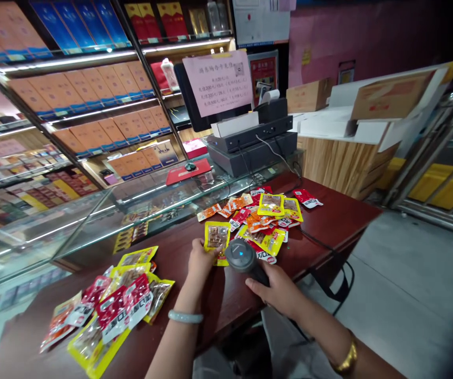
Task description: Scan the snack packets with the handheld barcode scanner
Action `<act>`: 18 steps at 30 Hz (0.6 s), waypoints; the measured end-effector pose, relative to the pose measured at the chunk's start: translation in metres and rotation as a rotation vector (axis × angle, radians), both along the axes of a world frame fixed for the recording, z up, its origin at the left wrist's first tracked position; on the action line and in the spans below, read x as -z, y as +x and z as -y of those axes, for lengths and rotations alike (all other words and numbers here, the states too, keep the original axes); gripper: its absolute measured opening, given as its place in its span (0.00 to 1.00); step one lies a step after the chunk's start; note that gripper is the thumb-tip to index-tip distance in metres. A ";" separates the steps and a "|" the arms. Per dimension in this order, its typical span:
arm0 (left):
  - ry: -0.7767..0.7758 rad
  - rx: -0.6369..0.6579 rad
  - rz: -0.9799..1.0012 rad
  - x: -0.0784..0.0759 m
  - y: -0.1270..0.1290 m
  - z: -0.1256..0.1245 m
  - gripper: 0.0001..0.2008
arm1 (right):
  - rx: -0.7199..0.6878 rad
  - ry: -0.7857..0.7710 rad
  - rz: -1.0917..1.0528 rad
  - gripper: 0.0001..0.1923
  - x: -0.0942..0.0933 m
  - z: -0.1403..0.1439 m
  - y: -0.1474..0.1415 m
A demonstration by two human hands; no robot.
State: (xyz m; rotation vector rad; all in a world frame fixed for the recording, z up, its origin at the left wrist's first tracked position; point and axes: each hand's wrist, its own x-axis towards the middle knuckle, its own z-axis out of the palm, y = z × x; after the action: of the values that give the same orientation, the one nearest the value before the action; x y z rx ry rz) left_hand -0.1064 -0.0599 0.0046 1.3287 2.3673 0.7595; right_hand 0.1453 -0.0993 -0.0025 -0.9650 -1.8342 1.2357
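My left hand (199,259), frame centre, wrist bent back, pinches a yellow snack packet (217,239) flat on the dark red counter (329,216) | my right hand (276,289), lower centre, wraps the barcode scanner (246,259), head just right of the packet.

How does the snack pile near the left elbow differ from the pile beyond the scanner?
The near pile lies by the left forearm, untouched; the far pile sits just past the scanner held in the right hand. The near pile shows larger yellow and red packets; the far pile adds small orange ones. Both rest loose on the dark counter.
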 end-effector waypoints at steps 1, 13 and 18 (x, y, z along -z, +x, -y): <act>0.060 -0.015 0.041 0.002 -0.002 0.011 0.21 | -0.003 -0.004 -0.021 0.18 -0.003 0.001 -0.003; 0.352 -0.195 0.081 0.006 -0.032 0.093 0.25 | -0.196 -0.024 -0.043 0.14 -0.030 0.016 -0.045; 0.279 -0.388 0.047 -0.007 -0.060 0.107 0.28 | -0.185 0.077 0.053 0.16 -0.027 0.020 -0.051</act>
State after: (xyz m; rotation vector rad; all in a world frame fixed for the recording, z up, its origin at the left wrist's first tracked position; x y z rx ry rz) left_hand -0.1668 -0.1668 0.0117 0.9343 2.5855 1.2552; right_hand 0.0939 -0.1196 0.0246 -0.8078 -2.0349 1.2482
